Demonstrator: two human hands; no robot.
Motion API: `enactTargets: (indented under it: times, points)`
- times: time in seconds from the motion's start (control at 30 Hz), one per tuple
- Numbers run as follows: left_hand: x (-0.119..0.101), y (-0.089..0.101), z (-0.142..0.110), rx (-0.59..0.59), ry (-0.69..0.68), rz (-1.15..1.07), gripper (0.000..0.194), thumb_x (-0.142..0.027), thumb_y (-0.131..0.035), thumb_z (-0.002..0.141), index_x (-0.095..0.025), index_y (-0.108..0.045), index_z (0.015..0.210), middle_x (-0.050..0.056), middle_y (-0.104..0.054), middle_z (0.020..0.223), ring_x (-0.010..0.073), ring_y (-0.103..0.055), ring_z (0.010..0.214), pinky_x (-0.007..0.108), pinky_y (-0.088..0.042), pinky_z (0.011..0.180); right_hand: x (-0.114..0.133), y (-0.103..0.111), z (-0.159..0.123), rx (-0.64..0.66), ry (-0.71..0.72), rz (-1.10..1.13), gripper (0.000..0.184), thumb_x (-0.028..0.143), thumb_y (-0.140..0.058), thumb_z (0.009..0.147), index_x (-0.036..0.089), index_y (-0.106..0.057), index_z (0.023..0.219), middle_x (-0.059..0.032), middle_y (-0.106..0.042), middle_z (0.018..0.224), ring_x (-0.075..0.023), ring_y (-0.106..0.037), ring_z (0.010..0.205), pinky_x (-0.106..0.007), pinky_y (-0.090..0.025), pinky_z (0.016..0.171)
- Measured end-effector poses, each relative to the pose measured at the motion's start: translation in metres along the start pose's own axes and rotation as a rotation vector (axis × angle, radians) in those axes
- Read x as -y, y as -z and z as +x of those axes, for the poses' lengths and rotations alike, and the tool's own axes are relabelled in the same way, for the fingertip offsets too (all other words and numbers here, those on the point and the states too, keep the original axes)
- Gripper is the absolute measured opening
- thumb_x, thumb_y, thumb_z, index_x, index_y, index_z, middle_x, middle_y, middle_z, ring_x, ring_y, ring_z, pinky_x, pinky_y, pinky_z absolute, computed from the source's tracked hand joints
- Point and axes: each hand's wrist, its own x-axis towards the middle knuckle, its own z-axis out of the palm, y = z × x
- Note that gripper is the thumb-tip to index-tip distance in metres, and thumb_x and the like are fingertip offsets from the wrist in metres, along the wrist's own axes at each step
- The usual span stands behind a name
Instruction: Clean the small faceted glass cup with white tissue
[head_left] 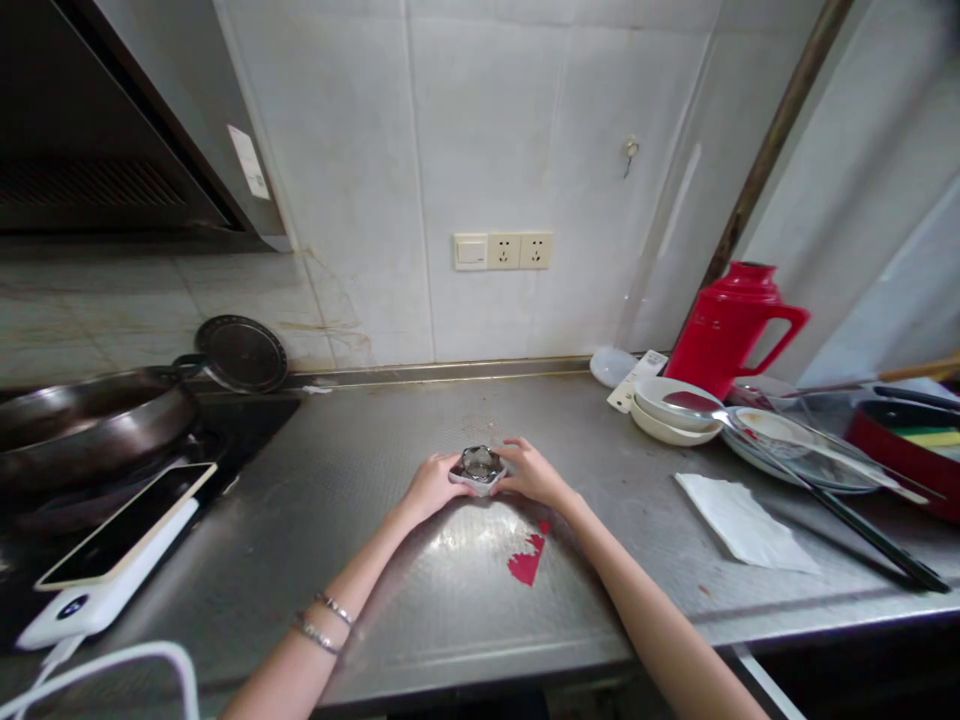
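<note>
A small faceted glass ashtray [480,468] with a dark, see-through rim is at the middle of the steel counter [360,590]. My left hand [437,478] grips its left side, thumb along the near edge. From the right, my right hand [531,472] holds the opposite side, with the index finger stretched out past the far edge. Whether the ashtray rests on the metal or is slightly raised I cannot tell. Just nearer than my right hand, a torn red patch [528,560] lies flat on the counter.
At left, a metal pan [97,420] sits on the black cooktop, with a phone [127,525] and white power bank [112,585] nearby. To the right are white bowls [679,410], a ladle [832,500], a paper napkin [742,522] and a red thermos [724,330]. A tiled wall stands behind.
</note>
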Motion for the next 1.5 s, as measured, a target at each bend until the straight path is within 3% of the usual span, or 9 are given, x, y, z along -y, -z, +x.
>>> enactTargets:
  times: [0.33, 0.5, 0.77, 0.93, 1.07, 1.13, 1.2, 1.3, 1.5]
  points:
    - [0.003, -0.003, 0.001, 0.01, -0.001, 0.016, 0.046, -0.039, -0.079, 0.064, -0.023, -0.068, 0.105, 0.006, -0.071, 0.108, 0.0277, -0.064, 0.1, 0.037, -0.041, 0.096, -0.003, -0.003, 0.002, -0.038, 0.096, -0.035, 0.068, 0.046, -0.085, 0.055, 0.019, -0.067, 0.115, -0.0136, -0.065, 0.122, -0.0335, -0.051, 0.12, -0.047, -0.039, 0.101]
    - [0.001, 0.002, 0.0, 0.008, 0.014, 0.067, 0.062, -0.042, -0.08, 0.061, -0.022, -0.062, 0.117, 0.011, -0.063, 0.125, 0.0317, -0.052, 0.124, 0.045, -0.032, 0.108, -0.002, 0.003, 0.001, -0.026, 0.07, -0.052, 0.071, 0.047, -0.085, 0.054, 0.019, -0.066, 0.116, -0.0144, -0.063, 0.123, -0.0336, -0.051, 0.12, -0.046, -0.039, 0.101]
    - [0.006, 0.02, 0.002, 0.073, -0.011, 0.156, 0.075, -0.047, -0.081, 0.057, -0.016, -0.059, 0.122, 0.017, -0.052, 0.138, 0.0327, -0.037, 0.137, 0.045, -0.03, 0.111, 0.006, 0.026, -0.006, 0.047, 0.037, 0.009, 0.014, 0.033, -0.072, 0.075, 0.019, -0.073, 0.078, -0.0059, -0.072, 0.088, -0.0213, -0.063, 0.088, -0.032, -0.045, 0.084]
    - [0.012, 0.032, 0.004, 0.055, 0.016, 0.085, 0.083, -0.05, -0.079, 0.057, -0.014, -0.056, 0.127, 0.019, -0.045, 0.143, 0.0308, -0.031, 0.14, 0.044, -0.028, 0.113, 0.015, 0.03, -0.006, 0.071, 0.051, 0.07, 0.018, 0.033, -0.065, 0.081, 0.019, -0.072, 0.072, -0.0051, -0.07, 0.08, -0.019, -0.063, 0.08, -0.028, -0.047, 0.073]
    - [0.006, 0.044, 0.004, -0.173, -0.003, -0.003, 0.062, -0.048, -0.075, 0.067, -0.018, -0.062, 0.119, 0.014, -0.054, 0.136, 0.0269, -0.044, 0.132, 0.042, -0.034, 0.111, 0.021, 0.032, -0.005, -0.045, 0.074, 0.198, 0.027, 0.043, -0.064, 0.082, 0.019, -0.072, 0.073, -0.007, -0.07, 0.086, -0.0195, -0.064, 0.082, -0.028, -0.049, 0.069]
    - [-0.001, 0.046, 0.004, -0.334, -0.017, -0.077, 0.044, -0.045, -0.071, 0.073, -0.018, -0.068, 0.108, 0.012, -0.065, 0.121, 0.0247, -0.056, 0.119, 0.039, -0.041, 0.105, 0.023, 0.033, -0.004, -0.123, 0.082, 0.239, 0.029, 0.047, -0.064, 0.082, 0.02, -0.072, 0.074, -0.0077, -0.07, 0.088, -0.0194, -0.064, 0.082, -0.028, -0.05, 0.068]
    - [-0.009, 0.044, 0.002, -0.397, 0.003, -0.173, 0.035, -0.044, -0.068, 0.077, -0.018, -0.07, 0.099, 0.01, -0.07, 0.107, 0.0232, -0.064, 0.103, 0.035, -0.05, 0.093, 0.026, 0.033, -0.004, -0.183, 0.099, 0.258, 0.03, 0.049, -0.064, 0.082, 0.021, -0.072, 0.076, -0.0076, -0.07, 0.087, -0.0191, -0.064, 0.081, -0.029, -0.05, 0.068]
    - [-0.019, 0.033, -0.001, -0.309, 0.046, -0.293, 0.038, -0.045, -0.069, 0.075, -0.016, -0.071, 0.1, 0.01, -0.071, 0.103, 0.0215, -0.067, 0.087, 0.032, -0.055, 0.078, 0.029, 0.032, -0.004, -0.255, 0.119, 0.282, 0.03, 0.049, -0.064, 0.082, 0.021, -0.072, 0.077, -0.0073, -0.07, 0.085, -0.0185, -0.064, 0.079, -0.028, -0.05, 0.067]
    - [-0.034, 0.011, -0.006, -0.13, 0.109, -0.487, 0.05, -0.049, -0.067, 0.076, -0.014, -0.068, 0.113, 0.01, -0.073, 0.105, 0.0229, -0.068, 0.091, 0.031, -0.052, 0.083, 0.034, 0.028, -0.003, -0.309, 0.125, 0.31, 0.031, 0.05, -0.063, 0.082, 0.021, -0.072, 0.076, -0.0067, -0.068, 0.082, -0.0182, -0.063, 0.078, -0.028, -0.051, 0.064]
